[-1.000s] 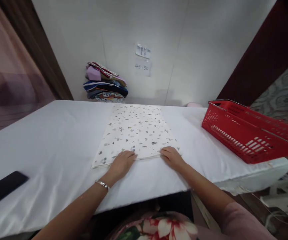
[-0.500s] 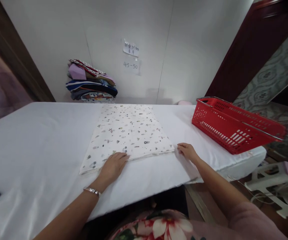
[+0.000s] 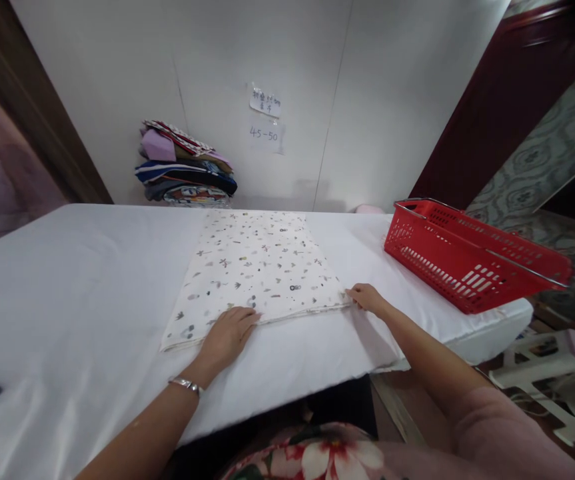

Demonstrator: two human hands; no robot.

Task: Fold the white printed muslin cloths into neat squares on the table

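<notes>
A folded white cloth [image 3: 257, 267] with small grey plant-like prints lies flat on the white-covered table [image 3: 92, 280]. My left hand [image 3: 230, 333] rests palm down on its near edge, left of the middle, fingers stretched out over the fabric. At the cloth's near right corner, my right hand [image 3: 366, 298] pinches the edge between thumb and fingers. Layers of the fold show along the near edge. A silver bracelet [image 3: 186, 385] circles my left wrist.
A red plastic basket [image 3: 467, 260] with metal handles stands on the table's right side. Folded fabrics [image 3: 187, 163] are stacked at the back left, against the wall. Paper notes [image 3: 266, 120] hang on the wall. A white stool [image 3: 547, 380] stands at the lower right.
My right hand has moved slightly left, from just beside the cloth's near right corner onto it, and now pinches it. My left hand stays on the near edge.
</notes>
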